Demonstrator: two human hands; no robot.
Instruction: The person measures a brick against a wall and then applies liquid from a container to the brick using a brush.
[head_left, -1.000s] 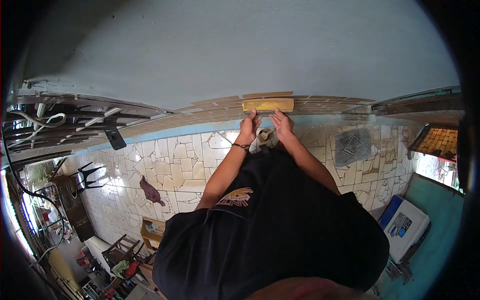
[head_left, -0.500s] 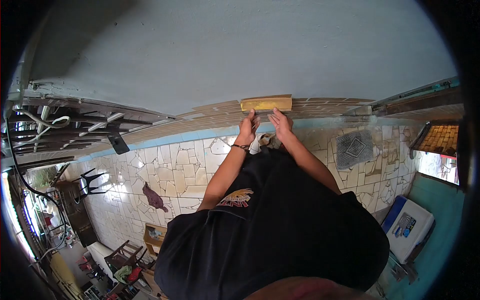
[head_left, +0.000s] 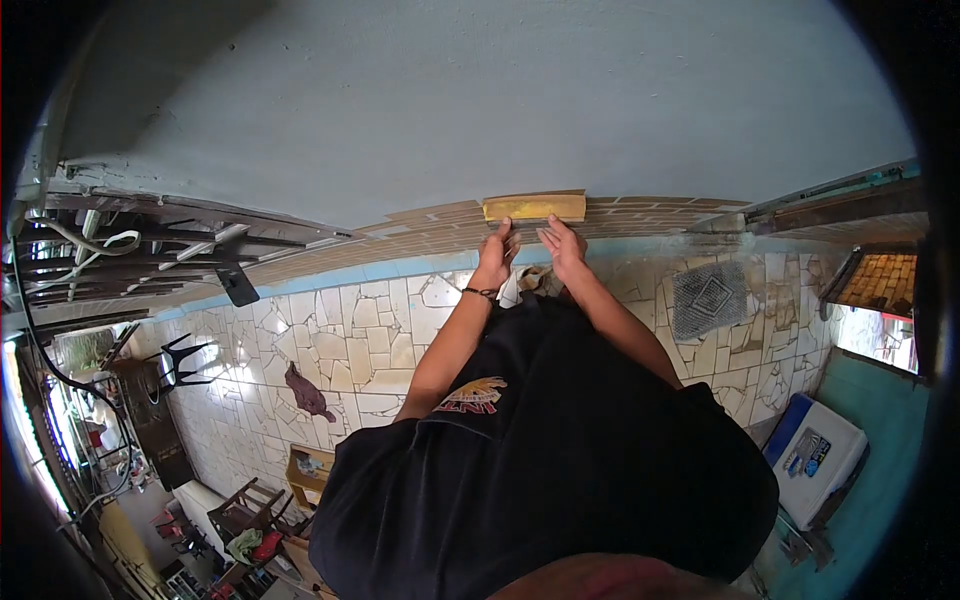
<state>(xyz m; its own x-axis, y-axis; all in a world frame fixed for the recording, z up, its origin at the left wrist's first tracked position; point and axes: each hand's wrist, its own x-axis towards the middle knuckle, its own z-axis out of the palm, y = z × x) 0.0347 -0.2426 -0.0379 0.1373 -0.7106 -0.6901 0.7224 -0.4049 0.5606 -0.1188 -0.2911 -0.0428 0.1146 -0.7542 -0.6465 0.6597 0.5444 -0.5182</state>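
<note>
The head view shows the left hand (head_left: 492, 258) and right hand (head_left: 566, 248) holding one yellow-and-tan rectangular piece (head_left: 535, 209) by its lower edge, at the tan brick-patterned wall band (head_left: 665, 213). Uneven thumb pressure could tilt it or let it slip (its material is unclear). Count: two hands, one piece, one grey textured mat (head_left: 710, 300), one maroon cloth (head_left: 309, 393).

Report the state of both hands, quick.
Left hand: closed on the lower edge of the yellow board.
Right hand: closed on the same edge, further right.
</note>
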